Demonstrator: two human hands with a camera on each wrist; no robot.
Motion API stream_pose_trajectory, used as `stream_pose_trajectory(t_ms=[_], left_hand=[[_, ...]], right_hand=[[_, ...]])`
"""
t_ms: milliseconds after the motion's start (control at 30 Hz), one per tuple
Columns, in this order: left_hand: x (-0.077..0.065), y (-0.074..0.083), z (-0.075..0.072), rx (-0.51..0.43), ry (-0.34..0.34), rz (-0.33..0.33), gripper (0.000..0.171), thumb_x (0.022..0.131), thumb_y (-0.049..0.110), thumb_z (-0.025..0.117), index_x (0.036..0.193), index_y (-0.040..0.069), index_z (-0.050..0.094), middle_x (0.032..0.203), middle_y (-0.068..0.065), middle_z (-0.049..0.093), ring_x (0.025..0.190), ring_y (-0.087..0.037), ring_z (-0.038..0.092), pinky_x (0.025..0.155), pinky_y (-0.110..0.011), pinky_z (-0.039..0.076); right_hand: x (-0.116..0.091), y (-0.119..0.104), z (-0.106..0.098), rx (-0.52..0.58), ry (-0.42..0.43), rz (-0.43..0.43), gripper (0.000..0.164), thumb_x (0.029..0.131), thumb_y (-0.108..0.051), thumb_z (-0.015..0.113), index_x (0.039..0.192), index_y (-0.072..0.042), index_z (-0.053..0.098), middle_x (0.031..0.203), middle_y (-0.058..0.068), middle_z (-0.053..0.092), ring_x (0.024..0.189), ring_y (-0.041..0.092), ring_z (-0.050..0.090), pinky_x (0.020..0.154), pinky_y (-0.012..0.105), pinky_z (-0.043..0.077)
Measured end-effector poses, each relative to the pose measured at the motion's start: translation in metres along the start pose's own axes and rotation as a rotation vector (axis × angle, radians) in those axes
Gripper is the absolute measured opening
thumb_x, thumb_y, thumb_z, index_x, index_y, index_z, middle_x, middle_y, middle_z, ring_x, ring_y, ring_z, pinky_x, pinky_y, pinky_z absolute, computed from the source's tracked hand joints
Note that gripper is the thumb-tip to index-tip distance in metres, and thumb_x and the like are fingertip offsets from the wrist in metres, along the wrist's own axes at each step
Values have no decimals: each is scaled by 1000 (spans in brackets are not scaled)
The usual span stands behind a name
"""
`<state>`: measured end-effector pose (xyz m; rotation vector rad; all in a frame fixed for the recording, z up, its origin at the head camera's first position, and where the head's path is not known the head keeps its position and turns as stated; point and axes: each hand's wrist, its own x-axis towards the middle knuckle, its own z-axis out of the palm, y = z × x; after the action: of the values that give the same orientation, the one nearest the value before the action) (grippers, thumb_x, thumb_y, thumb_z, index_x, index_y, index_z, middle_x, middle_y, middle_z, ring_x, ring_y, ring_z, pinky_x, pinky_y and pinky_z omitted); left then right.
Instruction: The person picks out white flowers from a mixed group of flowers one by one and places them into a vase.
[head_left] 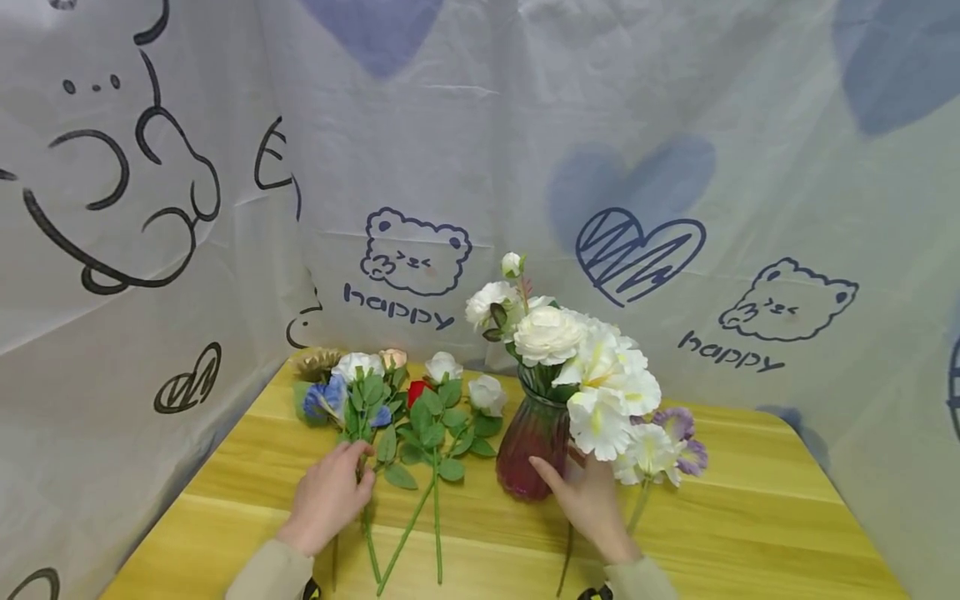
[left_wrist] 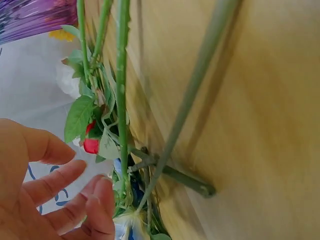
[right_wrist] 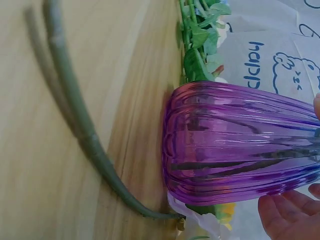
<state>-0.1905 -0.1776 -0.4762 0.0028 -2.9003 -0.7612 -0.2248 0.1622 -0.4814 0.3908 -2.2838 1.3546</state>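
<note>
A ribbed purple glass vase (head_left: 531,446) stands on the table, holding white ranunculus (head_left: 549,335) and large white ruffled flowers (head_left: 603,375). My right hand (head_left: 591,502) holds its right side, the thumb across the front and the fingertips against the side in the right wrist view; blossoms partly hide the fingers. On the left, my left hand (head_left: 332,492) hovers over the flower stems (head_left: 371,537). Its fingers are loosely bent with nothing between them in the left wrist view. Close by lie a blue-and-white flower (head_left: 326,400), white roses (head_left: 487,395) and a red rose (head_left: 417,392).
A white and purple flower (head_left: 651,454) lies right of the vase, its stem toward me. The yellow wooden table (head_left: 757,508) is backed by a printed white cloth (head_left: 510,167). A brownish flower head (head_left: 317,364) lies at the back left corner.
</note>
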Motion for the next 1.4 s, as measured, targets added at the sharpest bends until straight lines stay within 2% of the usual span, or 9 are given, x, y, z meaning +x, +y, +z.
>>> stream_pose_trajectory(t_ms=[300, 533, 633, 700, 767, 900, 1100, 1233, 1400], left_hand=[[4, -5, -1, 38, -126, -49, 30, 95, 17, 64, 122, 4, 66, 104, -16, 66, 59, -19, 50, 47, -32, 38], [12, -10, 2, -46, -204, -92, 27, 96, 15, 63, 120, 4, 67, 100, -13, 70, 55, -18, 46, 48, -32, 38], [16, -12, 1, -71, -232, -101, 26, 97, 15, 62, 118, 4, 70, 108, -15, 73, 64, -20, 59, 54, -36, 48], [18, -13, 0, -96, -246, -105, 26, 97, 15, 61, 118, 3, 71, 116, -17, 72, 80, -25, 68, 66, -42, 56], [20, -14, -2, -116, -245, -105, 27, 98, 15, 60, 118, 2, 71, 119, -17, 72, 98, -31, 70, 80, -48, 58], [21, -15, -3, -203, -195, -99, 27, 97, 13, 60, 118, 0, 71, 117, -16, 73, 103, -32, 70, 88, -50, 58], [19, -13, -6, -434, -129, -133, 24, 97, 8, 60, 117, -1, 71, 110, -15, 73, 75, -15, 64, 64, -31, 54], [19, -12, -4, -679, -92, -213, 23, 97, 7, 62, 115, -7, 65, 103, -16, 70, 82, -13, 66, 72, -26, 60], [22, -18, 0, -991, -134, -371, 39, 98, 12, 64, 126, -10, 49, 102, -6, 65, 86, -9, 65, 76, -20, 59]], right_hand=[[3, -4, 7, -20, 21, 16, 80, 84, -21, 84, 147, -8, 37, 145, 21, 46, 131, 40, 55, 95, 49, 58], [3, -7, 11, -119, 50, 43, 83, 82, -29, 85, 148, -7, 39, 146, 18, 50, 131, 35, 56, 94, 48, 58], [2, -6, 13, -168, 59, 48, 85, 82, -32, 85, 147, -6, 39, 143, 20, 53, 126, 37, 60, 93, 50, 58], [2, -5, 14, -205, 65, 45, 86, 81, -32, 86, 147, -4, 39, 141, 22, 54, 123, 38, 61, 91, 50, 58], [1, -5, 15, -235, 69, 30, 85, 81, -32, 86, 145, -2, 40, 139, 25, 55, 119, 40, 63, 88, 51, 59], [2, -3, 14, -253, 72, -7, 85, 79, -31, 87, 144, -1, 41, 136, 26, 56, 116, 41, 64, 85, 50, 60], [3, -4, 12, -280, 84, -61, 81, 79, -30, 87, 140, 0, 43, 127, 25, 61, 107, 39, 68, 82, 50, 60], [3, -3, 12, -302, 93, -87, 79, 78, -30, 87, 137, 0, 45, 121, 24, 65, 103, 39, 69, 82, 50, 59], [3, -2, 12, -308, 99, -102, 80, 78, -31, 87, 139, 0, 45, 123, 23, 64, 106, 39, 68, 83, 50, 58]])
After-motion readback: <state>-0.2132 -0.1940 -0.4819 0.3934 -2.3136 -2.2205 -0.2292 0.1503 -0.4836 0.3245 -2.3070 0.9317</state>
